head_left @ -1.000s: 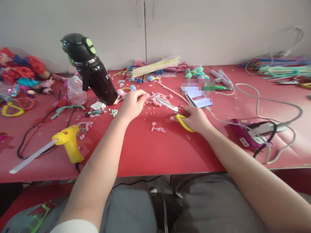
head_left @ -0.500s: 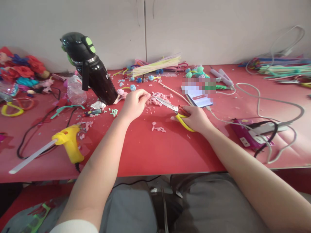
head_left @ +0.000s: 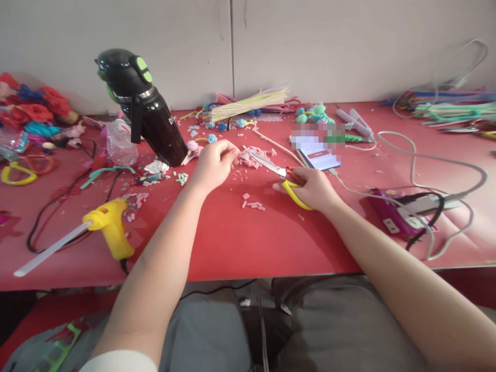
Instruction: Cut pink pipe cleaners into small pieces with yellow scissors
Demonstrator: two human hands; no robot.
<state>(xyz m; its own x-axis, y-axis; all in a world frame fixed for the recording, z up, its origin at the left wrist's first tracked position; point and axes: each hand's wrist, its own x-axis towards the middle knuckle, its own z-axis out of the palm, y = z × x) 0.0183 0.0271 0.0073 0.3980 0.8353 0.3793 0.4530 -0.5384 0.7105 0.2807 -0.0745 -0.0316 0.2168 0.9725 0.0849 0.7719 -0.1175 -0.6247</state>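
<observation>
My right hand [head_left: 313, 188] is wrapped round the yellow and orange handles of a pair of scissors [head_left: 267, 164], whose blades point left toward my left hand. The fingertips of my left hand [head_left: 217, 163] are pinched together just left of the blade tips; what they hold is too small to make out. Behind and under the blades lies a pile of short pink pieces [head_left: 251, 156]. Several more pink pieces [head_left: 253, 205] rest on the red table [head_left: 240, 243] nearer to me.
A black bottle [head_left: 155, 121] stands at the left behind a yellow glue gun [head_left: 112, 225]. Pipe cleaners [head_left: 250, 104] lie at the back. A phone [head_left: 320, 155], cables and a purple power strip [head_left: 391, 217] are at the right.
My right hand and the scissors have shifted very slightly to the right. My left hand has hardly moved.
</observation>
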